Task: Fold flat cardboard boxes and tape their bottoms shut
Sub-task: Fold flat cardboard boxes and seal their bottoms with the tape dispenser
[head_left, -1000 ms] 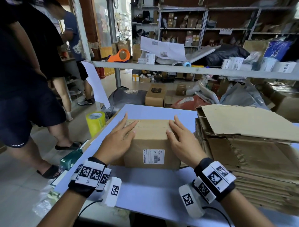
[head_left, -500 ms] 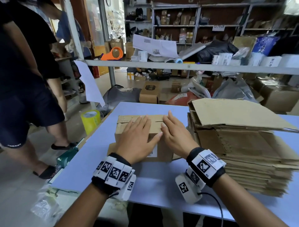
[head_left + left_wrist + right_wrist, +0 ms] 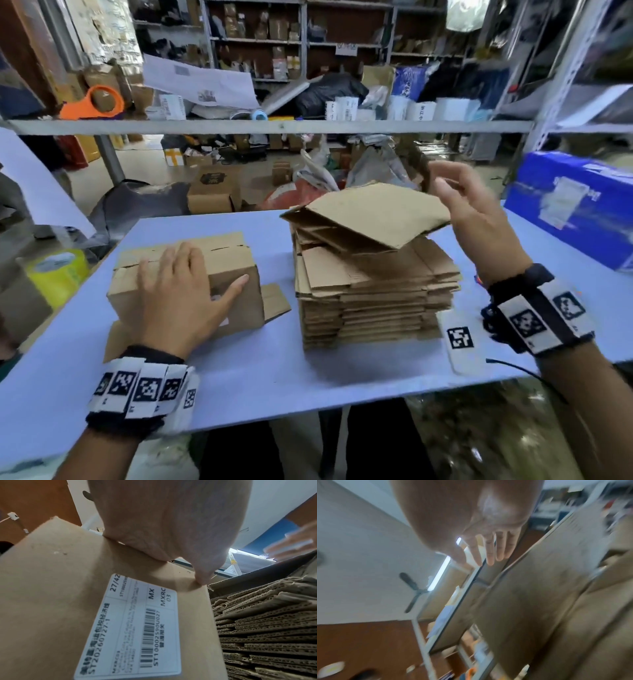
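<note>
A folded brown box (image 3: pixel 236 270) with a white barcode label (image 3: pixel 133 628) stands on the left of the blue table (image 3: pixel 274 377). My left hand (image 3: pixel 191 281) lies flat on its top, fingers straight, thumb (image 3: pixel 200 568) against the front edge. To the right rises a tall stack of flat cardboard boxes (image 3: pixel 370 294); its top sheet (image 3: pixel 373 212) sits tilted. Above the stack's far right corner my right hand (image 3: pixel 452 195) hovers with loosely curved fingers (image 3: pixel 489 550), holding nothing. The right wrist view is blurred.
A yellow tape roll (image 3: pixel 56 274) stands off the table's left edge. An orange tape dispenser (image 3: pixel 96 102) rests on the grey shelf bar (image 3: pixel 274 126) behind the table. A blue carton (image 3: pixel 575 202) lies at the far right. Boxes and bags cover the floor beyond.
My right hand has come off the folded box and lifted right, over the stack of flat boxes. The left hand stays pressed on the box. The view has swung right.
</note>
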Available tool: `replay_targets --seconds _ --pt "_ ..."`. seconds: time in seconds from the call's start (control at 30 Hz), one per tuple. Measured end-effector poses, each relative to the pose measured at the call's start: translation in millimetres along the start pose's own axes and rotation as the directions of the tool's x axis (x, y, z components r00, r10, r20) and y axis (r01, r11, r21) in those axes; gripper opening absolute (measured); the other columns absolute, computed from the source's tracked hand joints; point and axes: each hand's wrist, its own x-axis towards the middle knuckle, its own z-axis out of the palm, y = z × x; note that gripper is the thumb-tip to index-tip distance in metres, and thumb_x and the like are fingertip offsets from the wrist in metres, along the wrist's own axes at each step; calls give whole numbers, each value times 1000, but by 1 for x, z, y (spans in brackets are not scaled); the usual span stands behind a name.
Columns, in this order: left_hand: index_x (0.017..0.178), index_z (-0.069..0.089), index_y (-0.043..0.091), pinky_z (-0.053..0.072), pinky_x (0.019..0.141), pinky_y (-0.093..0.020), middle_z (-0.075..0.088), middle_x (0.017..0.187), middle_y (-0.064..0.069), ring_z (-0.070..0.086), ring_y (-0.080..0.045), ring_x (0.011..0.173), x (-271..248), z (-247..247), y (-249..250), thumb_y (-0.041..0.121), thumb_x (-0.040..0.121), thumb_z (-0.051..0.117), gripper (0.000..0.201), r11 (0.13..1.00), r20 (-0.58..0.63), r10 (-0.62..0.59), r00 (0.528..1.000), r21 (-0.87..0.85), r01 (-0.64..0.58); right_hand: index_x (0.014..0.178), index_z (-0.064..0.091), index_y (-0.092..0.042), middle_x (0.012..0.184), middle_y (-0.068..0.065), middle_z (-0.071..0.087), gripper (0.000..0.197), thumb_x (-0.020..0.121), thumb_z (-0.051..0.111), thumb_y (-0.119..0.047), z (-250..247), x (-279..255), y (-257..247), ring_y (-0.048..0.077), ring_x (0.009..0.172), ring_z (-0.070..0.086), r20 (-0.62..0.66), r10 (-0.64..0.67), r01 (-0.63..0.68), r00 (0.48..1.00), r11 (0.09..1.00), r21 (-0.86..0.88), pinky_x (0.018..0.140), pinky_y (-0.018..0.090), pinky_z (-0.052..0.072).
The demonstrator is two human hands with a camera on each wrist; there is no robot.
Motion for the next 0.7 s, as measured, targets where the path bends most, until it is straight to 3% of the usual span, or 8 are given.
replay_targets --seconds 0.07,0.1,0.2,0.27,0.33,0.5,0.6,0.7 --pt "128 51 -1 27 110 -61 52 141 -19 44 -36 134 0 1 2 82 81 25 99 1000 -23 2 1000 -9 -2 138 56 -11 140 13 55 41 99 47 -18 -29 13 46 24 131 51 -170 177 -207 969 962 -179 112 39 40" --pt "127 51 1 27 110 -61 53 140 -18 44 -36 133 0 1 3 83 80 25 98 1000 -32 -3 999 -12 2 140 54 -5 143 20 52 47 94 47 -15 -43 17 70 33 135 47 -208 287 -338 935 898 -280 115 44 36" --pt "138 48 11 23 112 -60 49 146 -12 39 -33 135 1 1 7 89 77 19 103 999 -5 -32 999 -8 31 135 56 3 145 32 47 43 94 53 -11 -71 16 127 47 136 43 -231 598 -614 768 582 -533 116 47 33" --pt "144 45 14 19 114 -61 44 150 -12 35 -33 139 2 2 10 91 74 16 107 999 15 -53 998 -14 53 128 60 5 138 35 50 40 96 60 -20 -75 8 147 50 128 47 -229 664 -605 712 415 -679 111 48 37" --pt "146 42 15 17 115 -62 41 153 -12 32 -33 141 3 3 11 92 76 16 107 998 23 -63 998 2 63 129 57 3 136 35 47 46 97 60 -30 -76 4 157 50 128 43 -248 625 -549 740 349 -759 109 52 35" --pt "136 49 14 23 111 -60 47 145 -11 39 -31 135 1 2 10 86 80 31 93 999 -36 -53 998 11 53 128 52 -5 142 32 31 47 90 71 -25 -83 8 166 47 132 33 -283 622 -525 730 246 -815 112 58 33" --pt "134 49 15 25 110 -58 48 142 -9 39 -30 134 1 1 10 86 80 30 91 998 -38 -51 998 29 52 134 47 -7 150 31 22 54 87 70 -20 -86 8 169 55 129 40 -276 668 -537 691 220 -814 112 61 35" --pt "131 51 15 27 108 -58 50 139 -9 41 -30 131 1 1 9 86 80 27 90 999 -52 -48 998 17 49 137 45 -11 137 30 41 56 90 68 -30 -88 2 172 52 117 52 -250 663 -505 706 223 -834 105 60 42"
